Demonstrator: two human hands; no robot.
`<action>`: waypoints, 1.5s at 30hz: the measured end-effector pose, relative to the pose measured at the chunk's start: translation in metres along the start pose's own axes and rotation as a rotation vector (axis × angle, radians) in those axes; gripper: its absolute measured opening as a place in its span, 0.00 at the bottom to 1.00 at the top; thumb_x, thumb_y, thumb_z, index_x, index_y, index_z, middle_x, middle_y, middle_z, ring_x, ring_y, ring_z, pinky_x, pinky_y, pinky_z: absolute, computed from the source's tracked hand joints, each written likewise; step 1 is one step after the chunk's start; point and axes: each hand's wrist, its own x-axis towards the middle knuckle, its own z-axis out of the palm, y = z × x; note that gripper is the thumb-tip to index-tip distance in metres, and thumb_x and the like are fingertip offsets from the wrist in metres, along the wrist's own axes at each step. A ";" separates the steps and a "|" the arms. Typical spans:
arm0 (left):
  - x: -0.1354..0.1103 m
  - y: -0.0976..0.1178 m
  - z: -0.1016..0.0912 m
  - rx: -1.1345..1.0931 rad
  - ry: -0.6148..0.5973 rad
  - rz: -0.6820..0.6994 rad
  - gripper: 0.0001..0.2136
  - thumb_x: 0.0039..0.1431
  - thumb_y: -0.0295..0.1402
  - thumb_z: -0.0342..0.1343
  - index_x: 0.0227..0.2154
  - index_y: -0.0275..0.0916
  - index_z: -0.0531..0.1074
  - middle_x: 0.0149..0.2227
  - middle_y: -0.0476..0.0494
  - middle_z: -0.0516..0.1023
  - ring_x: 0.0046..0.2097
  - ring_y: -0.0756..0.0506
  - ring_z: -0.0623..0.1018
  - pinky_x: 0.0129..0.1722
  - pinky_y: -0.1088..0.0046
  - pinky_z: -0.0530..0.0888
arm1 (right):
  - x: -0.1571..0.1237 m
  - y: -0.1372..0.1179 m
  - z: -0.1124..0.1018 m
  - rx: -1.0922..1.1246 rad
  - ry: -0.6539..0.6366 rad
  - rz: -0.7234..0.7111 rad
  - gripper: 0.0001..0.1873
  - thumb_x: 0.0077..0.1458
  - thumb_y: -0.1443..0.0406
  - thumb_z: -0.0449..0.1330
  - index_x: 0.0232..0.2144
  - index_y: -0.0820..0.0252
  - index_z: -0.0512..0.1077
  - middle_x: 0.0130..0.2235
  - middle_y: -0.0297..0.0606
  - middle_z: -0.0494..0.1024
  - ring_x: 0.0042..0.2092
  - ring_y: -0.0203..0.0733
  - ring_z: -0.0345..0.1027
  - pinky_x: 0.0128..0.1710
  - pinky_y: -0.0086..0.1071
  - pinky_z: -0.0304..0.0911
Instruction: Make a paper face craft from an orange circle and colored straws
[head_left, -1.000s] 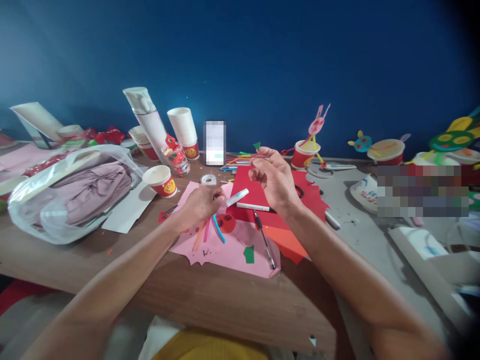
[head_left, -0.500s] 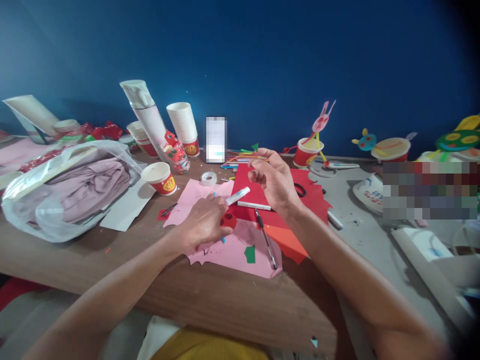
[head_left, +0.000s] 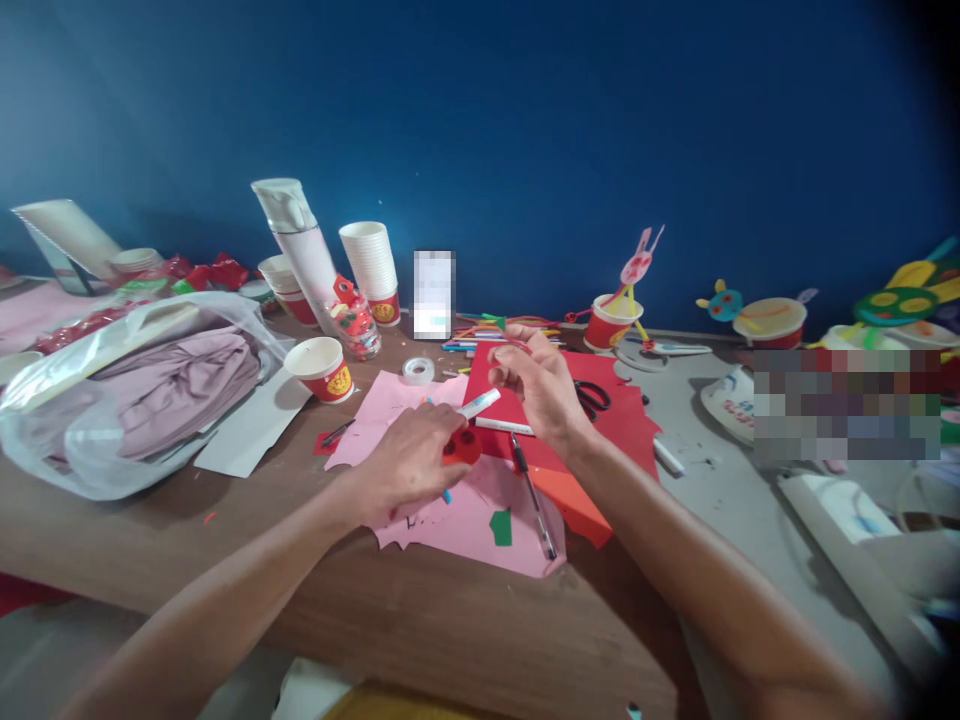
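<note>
My left hand (head_left: 405, 455) is low over the pink paper, fingers curled and thumb on a red disc (head_left: 463, 447) with dark spots. Bits of blue (head_left: 447, 496) poke out beside this hand. A white marker-like tube (head_left: 480, 404) slants just past its fingertips; I cannot tell whether they touch it. My right hand (head_left: 541, 385) is raised over the red paper (head_left: 626, 400), fingers bent together. A small green paper piece (head_left: 493, 321) shows at its fingertips, partly hidden. Below lie another white marker (head_left: 504, 427) and a black pen (head_left: 534, 500).
Pink paper (head_left: 465, 540) bears a green scrap (head_left: 501, 527). Black scissors (head_left: 592, 398) lie right, a tape roll (head_left: 418, 370) behind. A paper cup (head_left: 321, 368), tilted bottle (head_left: 296, 240), cup stack (head_left: 369, 270) and phone (head_left: 433, 295) stand farther back. A plastic bag (head_left: 112, 480) is left.
The view has tilted slightly upward. My right hand has come a little down and left, the green piece moving with its fingertips. The left hand stays on the red disc, showing more of it.
</note>
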 end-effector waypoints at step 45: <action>-0.011 -0.020 -0.021 -0.885 0.257 -0.371 0.12 0.54 0.37 0.55 0.19 0.35 0.68 0.18 0.52 0.64 0.21 0.56 0.62 0.21 0.78 0.59 | -0.022 0.023 0.022 -0.135 -0.159 0.058 0.26 0.47 0.67 0.59 0.48 0.57 0.55 0.25 0.25 0.71 0.28 0.34 0.66 0.32 0.30 0.60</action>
